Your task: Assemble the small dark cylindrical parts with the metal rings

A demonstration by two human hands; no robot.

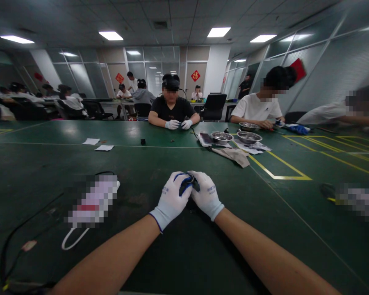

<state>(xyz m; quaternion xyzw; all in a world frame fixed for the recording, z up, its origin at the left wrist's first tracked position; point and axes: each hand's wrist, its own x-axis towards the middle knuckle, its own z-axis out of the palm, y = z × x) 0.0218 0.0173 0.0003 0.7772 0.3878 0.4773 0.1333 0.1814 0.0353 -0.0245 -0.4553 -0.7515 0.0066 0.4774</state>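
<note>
Both of my hands wear white gloves with blue on the finger side, and they meet over the green table (135,241). Between them is a small dark object with a shiny ring-like top (190,178); the fingers cover most of it, so its kind is not plain. My left hand (174,196) curls its fingers round the left side of this object. On the other side, my right hand (206,192) is closed against it, fingertips close to those of the left.
A phone-like blurred item (94,200) with a white loop and a black cable (33,223) lies at left. Ahead are white papers (104,148), a small black part (143,141), metal bowls (249,137) and a grey cloth (232,155). A gloved co-worker (173,106) sits opposite.
</note>
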